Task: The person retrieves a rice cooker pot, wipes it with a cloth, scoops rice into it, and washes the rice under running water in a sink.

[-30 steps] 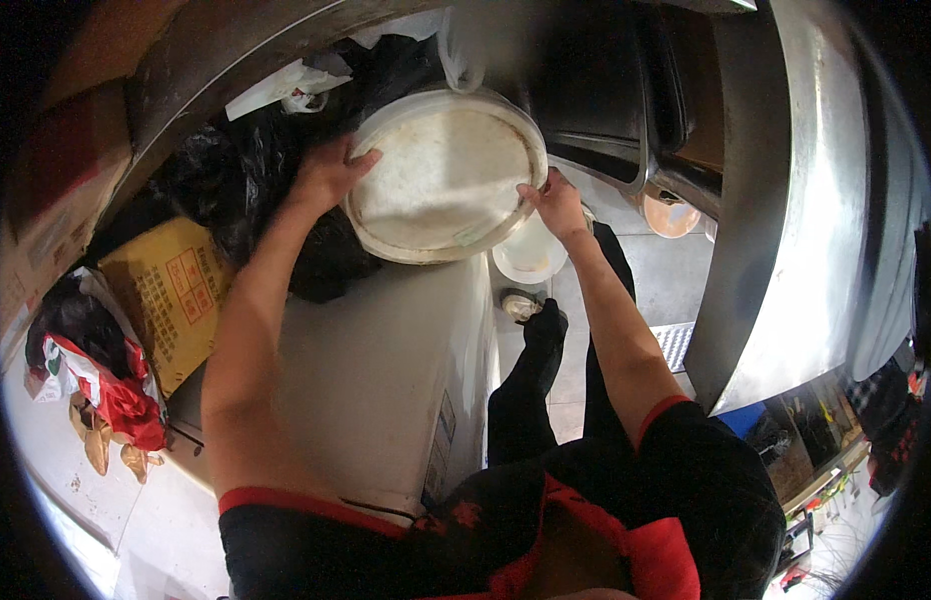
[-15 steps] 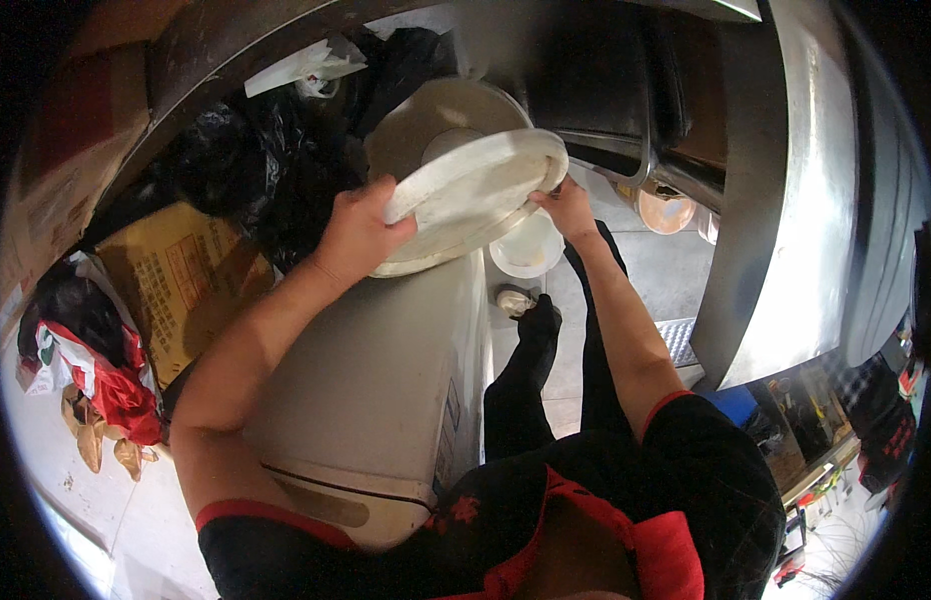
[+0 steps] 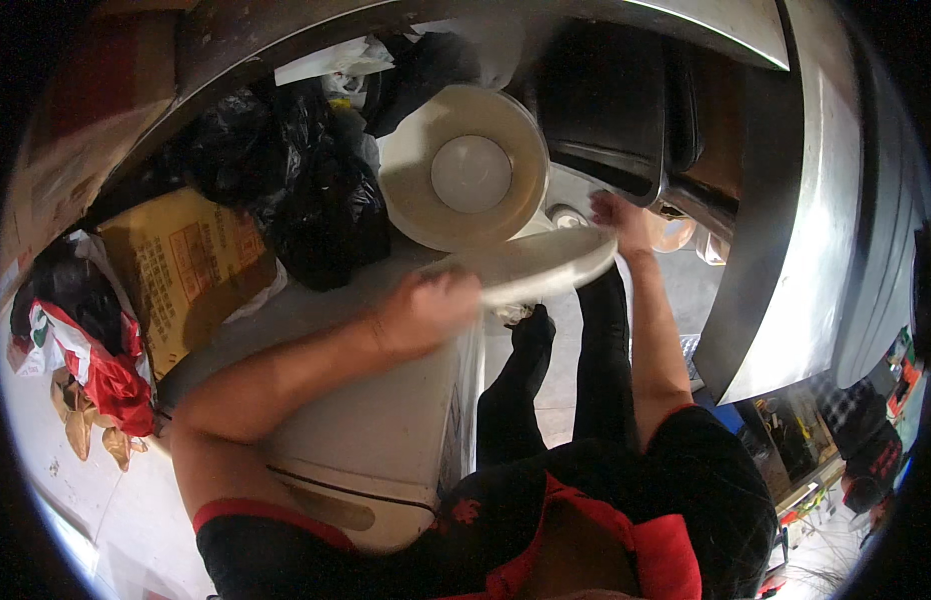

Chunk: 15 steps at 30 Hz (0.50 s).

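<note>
A round off-white lid (image 3: 546, 264) is held tilted, almost edge-on, between my two hands. My left hand (image 3: 436, 312), smeared by motion, is closed on the lid's left edge. At the opposite edge, my right hand (image 3: 623, 222) is closed with its fingers partly hidden. Just beyond the lid stands a large cream bucket (image 3: 406, 185), open at the top. A pale round shape (image 3: 472, 174) shows inside the bucket. The lid overlaps the bucket's near rim in view; whether they touch I cannot tell.
A white chest-like appliance (image 3: 366, 400) lies under my left arm. Black plastic bags (image 3: 331, 220) and a yellow-brown carton (image 3: 186, 270) are at left. A metal counter panel (image 3: 766, 290) rises at right, beside dark trays (image 3: 606, 110). My legs (image 3: 511, 400) stand below.
The lid has moved down and to the right in view and turned more edge-on, uncovering the bucket's inside. Both my hands have moved to the right with it.
</note>
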Each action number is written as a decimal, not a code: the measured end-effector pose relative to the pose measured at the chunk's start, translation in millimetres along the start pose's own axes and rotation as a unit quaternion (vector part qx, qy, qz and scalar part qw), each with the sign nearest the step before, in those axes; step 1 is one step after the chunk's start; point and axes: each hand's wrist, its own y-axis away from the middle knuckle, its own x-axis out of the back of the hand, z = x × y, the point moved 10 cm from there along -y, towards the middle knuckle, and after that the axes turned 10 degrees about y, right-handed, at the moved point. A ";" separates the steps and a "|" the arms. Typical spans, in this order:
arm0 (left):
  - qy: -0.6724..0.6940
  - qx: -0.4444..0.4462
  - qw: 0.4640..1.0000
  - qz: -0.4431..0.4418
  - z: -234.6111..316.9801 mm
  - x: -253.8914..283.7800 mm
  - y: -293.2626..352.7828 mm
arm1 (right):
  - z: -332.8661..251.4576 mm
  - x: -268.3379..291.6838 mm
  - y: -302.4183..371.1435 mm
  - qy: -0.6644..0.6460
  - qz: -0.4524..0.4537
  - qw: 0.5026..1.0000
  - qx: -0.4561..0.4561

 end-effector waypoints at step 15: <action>0.012 -0.154 0.987 0.039 69.6 -30.1 -15.9 | -30.0 -102.4 -41.0 0.094 -0.100 0.987 -0.087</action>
